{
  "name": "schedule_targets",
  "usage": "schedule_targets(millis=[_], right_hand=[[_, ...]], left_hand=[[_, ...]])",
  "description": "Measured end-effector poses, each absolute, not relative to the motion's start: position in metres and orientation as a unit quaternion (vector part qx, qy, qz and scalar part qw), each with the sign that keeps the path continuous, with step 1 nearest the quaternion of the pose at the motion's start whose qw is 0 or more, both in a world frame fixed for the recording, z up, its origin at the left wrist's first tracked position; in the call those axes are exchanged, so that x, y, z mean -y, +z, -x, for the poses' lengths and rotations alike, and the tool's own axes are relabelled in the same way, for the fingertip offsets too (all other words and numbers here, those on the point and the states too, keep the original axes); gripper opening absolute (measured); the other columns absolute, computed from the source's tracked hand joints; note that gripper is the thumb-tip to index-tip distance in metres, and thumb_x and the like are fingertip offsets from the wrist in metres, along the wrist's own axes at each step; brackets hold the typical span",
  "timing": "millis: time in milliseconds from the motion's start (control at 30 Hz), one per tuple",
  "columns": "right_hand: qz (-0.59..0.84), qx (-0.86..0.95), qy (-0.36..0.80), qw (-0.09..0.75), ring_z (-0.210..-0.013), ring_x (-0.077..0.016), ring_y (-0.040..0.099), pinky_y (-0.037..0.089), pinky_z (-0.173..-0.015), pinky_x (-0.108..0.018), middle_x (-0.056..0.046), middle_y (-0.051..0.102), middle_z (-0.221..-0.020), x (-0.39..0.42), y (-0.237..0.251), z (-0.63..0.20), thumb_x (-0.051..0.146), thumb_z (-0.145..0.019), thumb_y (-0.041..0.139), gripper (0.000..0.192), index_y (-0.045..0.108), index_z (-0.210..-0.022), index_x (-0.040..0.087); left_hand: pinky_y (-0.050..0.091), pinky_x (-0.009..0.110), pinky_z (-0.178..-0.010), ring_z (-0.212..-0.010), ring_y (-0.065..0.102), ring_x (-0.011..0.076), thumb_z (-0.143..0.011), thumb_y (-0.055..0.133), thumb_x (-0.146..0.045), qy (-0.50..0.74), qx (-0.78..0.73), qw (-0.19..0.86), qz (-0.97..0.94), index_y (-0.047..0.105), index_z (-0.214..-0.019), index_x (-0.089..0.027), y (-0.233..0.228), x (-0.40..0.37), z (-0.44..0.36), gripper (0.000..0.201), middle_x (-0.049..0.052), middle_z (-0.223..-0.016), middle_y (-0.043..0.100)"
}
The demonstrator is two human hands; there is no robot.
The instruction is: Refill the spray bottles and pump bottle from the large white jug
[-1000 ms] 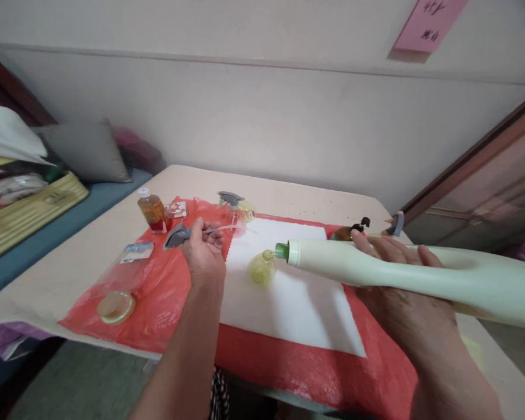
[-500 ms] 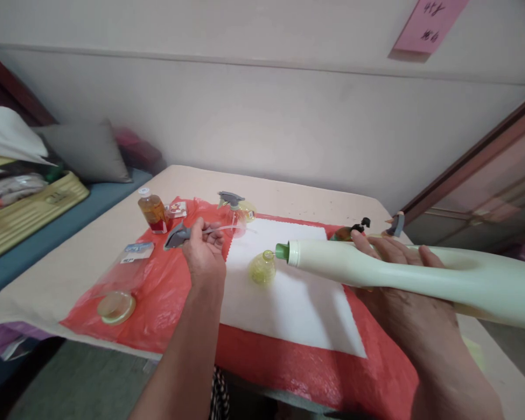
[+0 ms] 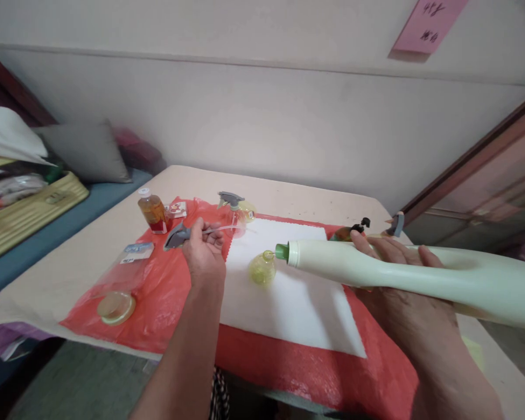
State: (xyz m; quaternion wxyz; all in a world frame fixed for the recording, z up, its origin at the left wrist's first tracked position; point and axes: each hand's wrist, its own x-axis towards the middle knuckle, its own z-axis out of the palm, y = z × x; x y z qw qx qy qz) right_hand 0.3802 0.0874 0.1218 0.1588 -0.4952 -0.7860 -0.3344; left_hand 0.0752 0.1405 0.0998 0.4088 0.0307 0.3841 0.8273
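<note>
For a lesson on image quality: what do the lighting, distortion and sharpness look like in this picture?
Head view: soft, even light with faint shadows; wide-angle stretch makes the pale green bottle in the right hand balloon toward the right edge; the left hand and small yellow bottle are fairly sharp, edges softer.

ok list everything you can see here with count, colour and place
large bottle: 1, pale green with a green spout, held sideways, spout at the small bottle's mouth
small round bottle: 1, clear yellow, on the white cloth
white cloth: 1, on the red sheet
red plastic sheet: 1, over the table
table: 1, beige
loose trigger spray head: 1, grey with a clear tube, in the left hand
spray bottle: 1, clear with a grey trigger, behind the cloth
amber bottle: 1, far left of the sheet
round lid: 1, yellowish, near left of the sheet
pink note: 1, on the wall
left hand: grip on the spray head
right hand: under the large bottle
</note>
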Motion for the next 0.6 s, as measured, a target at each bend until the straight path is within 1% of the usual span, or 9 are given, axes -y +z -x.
schedule_targets(millis=[167, 300, 367, 600], right_hand=[[0.493, 0.787, -0.332, 0.166, -0.128, -0.0389, 0.059, 0.037, -0.113, -0.060, -0.020, 0.064, -0.138, -0.0879, 0.1201, -0.3819, 0.017, -0.094, 0.062, 0.066, 0.040, -0.157, 0.017], [0.492, 0.788, -0.331, 0.165, -0.128, -0.0398, 0.059, 0.038, -0.112, -0.061, -0.021, 0.064, -0.138, -0.0882, 0.1204, -0.3817, 0.017, -0.094, 0.062, 0.073, 0.034, -0.161, 0.018], [0.491, 0.790, -0.331, 0.163, -0.128, -0.0404, 0.059, 0.039, -0.111, -0.061, -0.021, 0.064, -0.138, -0.0881, 0.1210, -0.3812, 0.017, -0.094, 0.062, 0.073, 0.032, -0.161, 0.018], [0.497, 0.786, -0.332, 0.160, -0.128, -0.0402, 0.059, 0.037, -0.113, -0.061, -0.021, 0.063, -0.138, -0.0875, 0.1214, -0.3800, 0.018, -0.094, 0.061, 0.061, 0.044, -0.153, 0.016]], left_hand=[[0.043, 0.019, -0.049, -0.051, 0.056, 0.0086, -0.085, 0.068, -0.028, 0.827, -0.383, 0.412, -0.025, 0.059, -0.069, -0.018, 0.1020, -0.1401, -0.0761, 0.021, 0.002, -0.065, 0.067], [0.044, 0.019, -0.049, -0.051, 0.057, 0.0085, -0.087, 0.066, -0.028, 0.825, -0.385, 0.412, -0.026, 0.059, -0.069, -0.018, 0.1024, -0.1400, -0.0763, 0.022, 0.003, -0.066, 0.068], [0.043, 0.019, -0.049, -0.051, 0.057, 0.0086, -0.086, 0.066, -0.028, 0.826, -0.385, 0.410, -0.029, 0.059, -0.069, -0.018, 0.1020, -0.1402, -0.0762, 0.021, 0.003, -0.066, 0.068], [0.043, 0.019, -0.050, -0.051, 0.056, 0.0079, -0.083, 0.071, -0.032, 0.824, -0.392, 0.408, -0.037, 0.057, -0.070, -0.018, 0.1008, -0.1410, -0.0757, 0.023, 0.002, -0.066, 0.067]])
